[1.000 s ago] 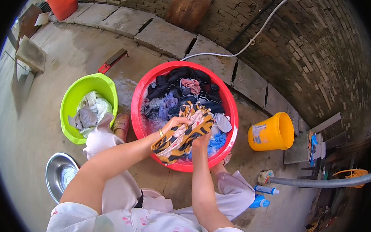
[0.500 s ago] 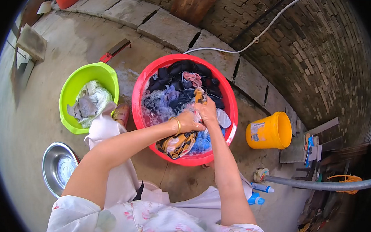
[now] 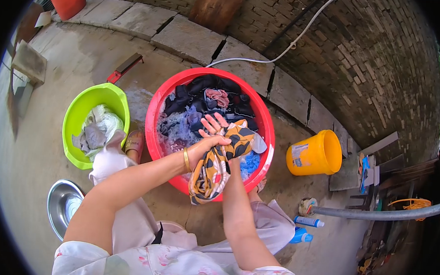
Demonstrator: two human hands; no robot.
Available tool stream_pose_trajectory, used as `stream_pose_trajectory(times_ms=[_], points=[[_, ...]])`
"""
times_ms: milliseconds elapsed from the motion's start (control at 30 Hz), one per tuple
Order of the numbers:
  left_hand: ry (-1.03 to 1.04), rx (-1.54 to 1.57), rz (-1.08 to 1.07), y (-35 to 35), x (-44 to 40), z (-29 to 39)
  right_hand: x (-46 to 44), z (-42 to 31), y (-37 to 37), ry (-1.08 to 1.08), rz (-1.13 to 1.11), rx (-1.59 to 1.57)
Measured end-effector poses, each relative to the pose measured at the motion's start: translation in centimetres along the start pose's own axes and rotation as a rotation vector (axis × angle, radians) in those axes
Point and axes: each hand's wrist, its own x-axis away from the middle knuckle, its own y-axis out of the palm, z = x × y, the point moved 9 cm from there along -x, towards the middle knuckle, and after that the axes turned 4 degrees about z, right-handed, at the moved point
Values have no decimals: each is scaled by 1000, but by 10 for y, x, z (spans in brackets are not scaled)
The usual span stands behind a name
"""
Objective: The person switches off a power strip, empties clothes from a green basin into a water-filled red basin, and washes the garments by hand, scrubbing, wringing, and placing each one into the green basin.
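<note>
A wet garment (image 3: 239, 140) with an orange, black and white print is bunched above the red tub (image 3: 153, 134). My left hand (image 3: 205, 147), below a gold bangle, is closed on the cloth. The rest of the garment hangs down past my left hand over the tub's near rim. Across my right wrist and palm lies the fabric; my right hand (image 3: 214, 125) shows only its spread fingers, pointing up and left. Inside the tub, dark clothes (image 3: 197, 89), a pink cloth (image 3: 218, 96) and blue fabric (image 3: 251, 161) lie in soapy water.
A green basin (image 3: 69, 124) holding grey and white cloth stands left, above a steel bowl (image 3: 52, 206). On the right are a yellow bucket (image 3: 311, 154), blue bottles (image 3: 305, 229) and a grey pipe (image 3: 380, 214). A white hose (image 3: 264, 61) runs along the brick wall.
The printed garment has risen out of the water. My right hand has gone from gripping it to spread fingers beneath it. The view has shifted slightly.
</note>
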Motion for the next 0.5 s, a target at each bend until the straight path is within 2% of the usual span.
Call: stream_pose_trajectory(times_ms=[67, 100, 133, 200, 233, 267, 300, 333, 400, 433, 467, 500], points=[[75, 128, -19, 9, 10, 9, -1, 7, 14, -207, -76, 60], [268, 418, -175, -38, -39, 3, 4, 7, 29, -308, -144, -17], [270, 414, -176, -42, -37, 8, 8, 5, 40, -396, -201, -104], [193, 29, -66, -45, -28, 8, 9, -18, 63, -396, -205, -150], [120, 133, -165, -29, -20, 10, 10, -29, 62, -389, -203, -153], [45, 237, -264, -9, -9, 12, 11, -38, 63, -377, -198, -10], [45, 219, -167, -5, -2, 15, 12, -48, 65, -364, -194, 134], [47, 223, -167, 0, 1, 19, 10, -50, 88, -301, -143, 269], [68, -49, 80, -15, 3, 22, 5, -56, 94, -317, -64, 643], [134, -201, 109, -21, -1, 26, 6, -51, 101, -273, 102, 662], [148, -300, 147, -21, 2, 29, 6, -50, 96, -267, 105, 666], [288, -424, 169, -29, -9, 33, 5, -56, 77, -279, 235, 800]])
